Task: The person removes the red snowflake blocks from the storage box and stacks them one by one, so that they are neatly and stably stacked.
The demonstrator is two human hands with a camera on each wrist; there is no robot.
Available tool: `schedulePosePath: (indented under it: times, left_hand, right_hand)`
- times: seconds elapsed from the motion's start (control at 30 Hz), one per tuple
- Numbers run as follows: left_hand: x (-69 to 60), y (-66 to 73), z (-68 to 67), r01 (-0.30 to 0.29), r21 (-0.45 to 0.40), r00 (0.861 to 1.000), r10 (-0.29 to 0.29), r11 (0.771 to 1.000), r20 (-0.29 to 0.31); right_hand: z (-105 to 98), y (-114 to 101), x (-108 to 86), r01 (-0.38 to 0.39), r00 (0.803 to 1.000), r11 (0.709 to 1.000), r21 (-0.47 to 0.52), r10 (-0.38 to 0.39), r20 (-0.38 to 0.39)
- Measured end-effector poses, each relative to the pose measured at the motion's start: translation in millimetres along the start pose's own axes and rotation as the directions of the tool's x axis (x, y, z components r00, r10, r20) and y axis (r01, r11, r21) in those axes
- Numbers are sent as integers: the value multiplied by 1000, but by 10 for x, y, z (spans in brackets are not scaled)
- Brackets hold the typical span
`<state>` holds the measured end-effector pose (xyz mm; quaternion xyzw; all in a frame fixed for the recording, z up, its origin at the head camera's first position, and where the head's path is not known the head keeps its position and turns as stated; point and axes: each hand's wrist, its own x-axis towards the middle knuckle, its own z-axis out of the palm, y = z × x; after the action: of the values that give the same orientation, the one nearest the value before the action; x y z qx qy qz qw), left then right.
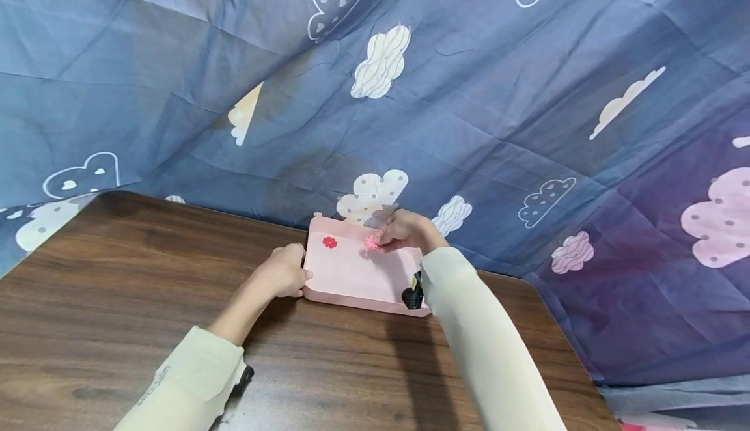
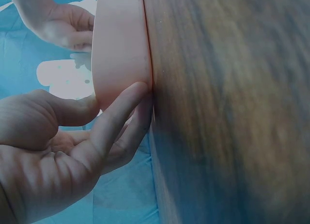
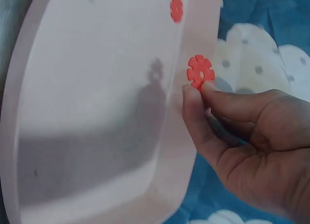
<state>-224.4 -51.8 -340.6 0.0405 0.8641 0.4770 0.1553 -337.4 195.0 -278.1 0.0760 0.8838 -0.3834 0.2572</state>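
A shallow pink tray (image 1: 357,271) sits near the back of the table. At its left side, my left hand (image 1: 282,271) grips the edge, the thumb at the rim and other fingers against the outer wall (image 2: 121,45). Above the tray floor, my right hand (image 1: 405,229) pinches a pinkish-red flower-shaped plastic disc (image 3: 200,70), notched around its rim and pierced at the centre, between thumb and forefinger. Another red flower-shaped disc (image 1: 330,242) lies flat in the tray's back left corner. The right wrist view shows the held disc's shadow on the tray floor.
The table (image 1: 146,288) has a dark wood-grain top. Right behind it hangs a blue curtain (image 1: 469,92) with clouds printed on it. A small pale thing (image 1: 317,214) pokes up behind the tray's back left corner.
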Motion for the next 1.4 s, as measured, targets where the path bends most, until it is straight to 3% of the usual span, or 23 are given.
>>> schedulePosePath:
  times: [0.43,0.8,1.07,1.4]
  left_hand:
    - [-35,-20,-25,-28,15,1000,28,999,-2]
    - [-36,-16,-14,-25,-7,1000,25,1000,5]
    - [-39,-11,-28,-33,0,999,33,999,10]
    - [-53,1,-24,-25,-4,1000,25,1000,10]
  right_hand:
    - [-519,317,-212,-49,998,997,-52,47,-41]
    - [-880,774,-264,-115,992,993,37,117,-40]
    - [-1007,1073,-362,-172,974,982,76,181,-138]
    - [-1032,1274,-432,-203,969,978,51,208,-133]
